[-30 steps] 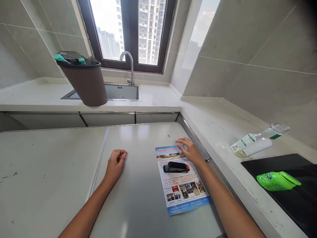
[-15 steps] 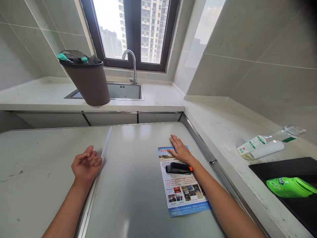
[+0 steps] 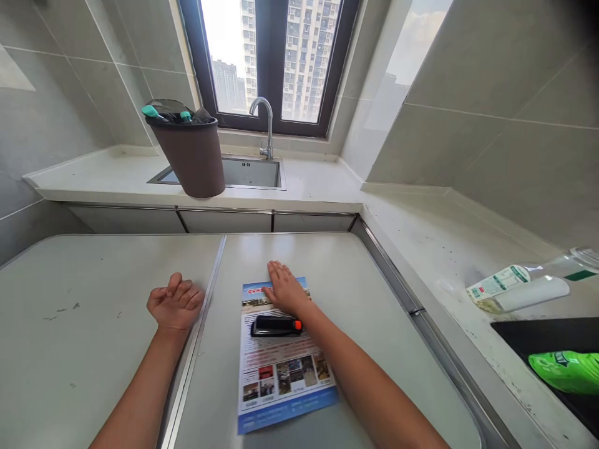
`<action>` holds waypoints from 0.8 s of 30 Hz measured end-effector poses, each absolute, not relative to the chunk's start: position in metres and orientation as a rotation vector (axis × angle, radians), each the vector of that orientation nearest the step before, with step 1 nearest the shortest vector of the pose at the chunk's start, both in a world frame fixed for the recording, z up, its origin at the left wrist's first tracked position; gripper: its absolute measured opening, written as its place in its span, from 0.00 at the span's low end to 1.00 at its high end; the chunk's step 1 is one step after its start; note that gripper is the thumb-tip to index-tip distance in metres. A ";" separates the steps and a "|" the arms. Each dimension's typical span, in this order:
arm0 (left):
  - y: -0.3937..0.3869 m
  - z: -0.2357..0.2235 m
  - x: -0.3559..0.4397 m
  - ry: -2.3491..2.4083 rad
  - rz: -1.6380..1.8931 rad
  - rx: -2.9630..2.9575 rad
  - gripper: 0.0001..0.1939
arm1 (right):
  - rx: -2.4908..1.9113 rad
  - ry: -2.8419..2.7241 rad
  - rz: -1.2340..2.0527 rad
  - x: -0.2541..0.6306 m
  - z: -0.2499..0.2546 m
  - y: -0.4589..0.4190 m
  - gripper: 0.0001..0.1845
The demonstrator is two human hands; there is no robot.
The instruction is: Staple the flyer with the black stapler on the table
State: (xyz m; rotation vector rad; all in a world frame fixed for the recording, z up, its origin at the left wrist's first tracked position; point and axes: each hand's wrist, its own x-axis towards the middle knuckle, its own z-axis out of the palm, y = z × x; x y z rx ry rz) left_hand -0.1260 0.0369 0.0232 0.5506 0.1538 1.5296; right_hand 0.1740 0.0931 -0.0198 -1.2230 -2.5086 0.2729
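Stapler point(image 3: 276, 326) atop printed flyer point(image 3: 284, 412)

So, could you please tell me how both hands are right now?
Left hand: loosely curled closed, palm up, nothing visible in it.
Right hand: open, palm down on the leaflet, not grasping.

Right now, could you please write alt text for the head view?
The right hand lies on the upper part of a printed flyer bearing a black stapler; the left hand, fingers curled, is over a pale table. Behind: a sink and window.
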 end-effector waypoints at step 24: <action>0.038 0.028 -0.123 0.326 1.588 0.509 0.20 | -0.840 -1.618 0.851 0.152 0.152 -0.030 0.09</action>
